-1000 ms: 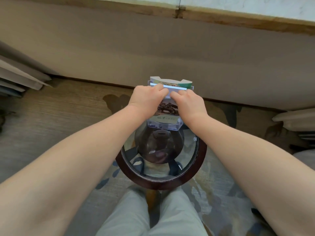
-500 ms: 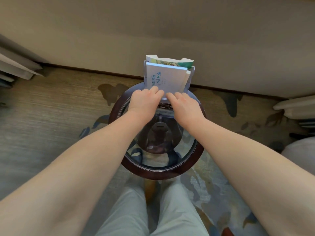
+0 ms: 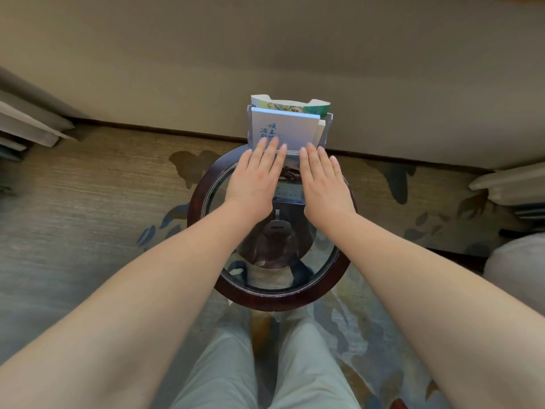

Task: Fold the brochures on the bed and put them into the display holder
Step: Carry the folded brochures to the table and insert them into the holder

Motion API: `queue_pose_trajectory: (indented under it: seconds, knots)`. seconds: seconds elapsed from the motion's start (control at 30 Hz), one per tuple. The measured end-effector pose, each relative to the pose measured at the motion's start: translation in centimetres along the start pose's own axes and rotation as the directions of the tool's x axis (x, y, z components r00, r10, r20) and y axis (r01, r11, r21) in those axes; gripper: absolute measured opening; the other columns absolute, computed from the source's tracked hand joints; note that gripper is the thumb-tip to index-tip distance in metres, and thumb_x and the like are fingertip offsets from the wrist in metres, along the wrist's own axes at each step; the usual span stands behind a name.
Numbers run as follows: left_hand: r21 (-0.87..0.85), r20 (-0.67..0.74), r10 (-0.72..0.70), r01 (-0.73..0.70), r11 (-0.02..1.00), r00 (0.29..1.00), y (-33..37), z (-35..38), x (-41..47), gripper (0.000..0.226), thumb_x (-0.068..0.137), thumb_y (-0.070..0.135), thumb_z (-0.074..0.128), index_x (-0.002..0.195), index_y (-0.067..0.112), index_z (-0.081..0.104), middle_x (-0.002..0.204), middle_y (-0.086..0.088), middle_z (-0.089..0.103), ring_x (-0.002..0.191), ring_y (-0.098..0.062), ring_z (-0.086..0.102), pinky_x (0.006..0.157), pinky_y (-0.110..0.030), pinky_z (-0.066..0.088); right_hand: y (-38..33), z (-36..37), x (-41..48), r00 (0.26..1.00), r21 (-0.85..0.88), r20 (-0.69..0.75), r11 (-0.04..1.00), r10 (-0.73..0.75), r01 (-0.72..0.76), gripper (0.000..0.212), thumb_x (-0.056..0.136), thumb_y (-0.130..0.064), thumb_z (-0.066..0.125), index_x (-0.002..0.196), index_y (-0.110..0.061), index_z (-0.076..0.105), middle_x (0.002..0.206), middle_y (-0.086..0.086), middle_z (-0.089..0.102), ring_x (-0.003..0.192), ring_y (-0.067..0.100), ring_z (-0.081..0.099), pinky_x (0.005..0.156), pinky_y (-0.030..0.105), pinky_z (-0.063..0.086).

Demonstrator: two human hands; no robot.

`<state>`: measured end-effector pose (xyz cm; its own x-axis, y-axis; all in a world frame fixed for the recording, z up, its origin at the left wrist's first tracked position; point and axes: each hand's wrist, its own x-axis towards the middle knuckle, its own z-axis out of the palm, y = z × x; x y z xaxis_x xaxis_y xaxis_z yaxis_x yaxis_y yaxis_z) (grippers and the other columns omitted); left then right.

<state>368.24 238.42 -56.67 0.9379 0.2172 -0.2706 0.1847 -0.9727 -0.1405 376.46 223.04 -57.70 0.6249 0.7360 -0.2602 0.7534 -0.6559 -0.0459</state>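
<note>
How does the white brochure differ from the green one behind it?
The white brochure stands in front, the green brochure behind. White bears blue characters, green a colour print. White's top edge is straight; green's dips in the middle and reaches higher. Both stand in the clear holder.

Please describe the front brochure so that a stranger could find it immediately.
Find the round glass table with a dark rim. At its far edge stands a clear display holder. The front brochure is white with blue characters, unlike the green-printed brochure behind.

White brochure (image 3: 290, 129) with blue lettering; green-printed brochure (image 3: 290, 107) behind; dark brown tabletop rim (image 3: 203, 184); carpet (image 3: 88, 196) tan, leaf-patterned
</note>
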Motion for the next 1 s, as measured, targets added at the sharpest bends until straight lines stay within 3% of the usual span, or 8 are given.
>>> queue_pose_trajectory:
  seconds: [0.27, 0.43, 0.8, 0.9, 1.0]
  knots:
    - [-0.029, 0.060, -0.046, 0.047, 0.998, 0.997, 0.5, -0.1, 0.8, 0.107, 0.094, 0.033, 0.064, 0.161, 0.011, -0.016, 0.170, -0.011, -0.016, 0.158, -0.028, -0.011, 0.128, -0.043, -0.001, -0.6, -1.2, 1.0, 0.992, -0.027, 0.114, 0.999, 0.045, -0.042, 0.116, 0.090, -0.028, 0.075, 0.162, -0.004, -0.014, 0.171, 0.017, -0.016, 0.159, 0.032, -0.011, 0.125, 0.045, -0.006]
    - [-0.017, 0.036, -0.100, 0.101, 0.995, 0.994, -0.1, 0.3, 0.4, 0.113, 0.090, 0.035, 0.066, 0.160, 0.008, -0.020, 0.168, -0.015, -0.023, 0.158, -0.031, -0.013, 0.128, -0.044, 0.000, 0.1, -1.8, 1.1, 0.994, -0.003, 0.101, 0.999, 0.044, -0.044, 0.109, 0.092, -0.019, 0.069, 0.162, -0.004, -0.013, 0.171, 0.017, -0.015, 0.159, 0.031, -0.010, 0.124, 0.043, -0.007]
    - [-0.186, 0.142, -0.250, 0.274, 0.944, 0.958, -1.6, 2.2, 0.3, 0.113, 0.093, 0.037, 0.069, 0.160, 0.006, -0.016, 0.171, -0.014, -0.013, 0.159, -0.028, -0.002, 0.124, -0.038, 0.002, 0.9, 0.4, 1.2, 0.951, 0.158, 0.204, 0.951, 0.231, -0.265, 0.114, 0.090, -0.025, 0.076, 0.163, -0.009, -0.010, 0.173, 0.013, -0.011, 0.160, 0.028, -0.006, 0.124, 0.041, -0.002]
    - [-0.295, 0.148, -0.273, 0.306, 0.905, 0.951, -1.4, 2.3, 0.8, 0.123, 0.089, 0.034, 0.076, 0.157, 0.008, -0.023, 0.172, -0.012, -0.008, 0.159, -0.027, 0.006, 0.126, -0.037, 0.010, 0.7, 0.8, 1.9, 0.947, 0.191, 0.205, 0.939, 0.248, -0.287, 0.118, 0.086, -0.026, 0.081, 0.164, -0.011, -0.007, 0.174, 0.011, -0.007, 0.160, 0.026, -0.001, 0.121, 0.038, -0.002]
    - [-0.457, 0.173, -0.394, 0.428, 0.780, 0.903, -1.5, 2.6, 1.3, 0.133, 0.084, 0.031, 0.082, 0.152, 0.017, -0.031, 0.170, -0.008, 0.016, 0.153, -0.027, 0.027, 0.121, -0.043, 0.036, 0.6, 0.9, 2.6, 0.931, 0.259, 0.170, 0.897, 0.322, -0.358, 0.119, 0.084, -0.024, 0.084, 0.165, -0.014, -0.003, 0.174, 0.008, -0.002, 0.160, 0.024, 0.004, 0.125, 0.040, 0.008]
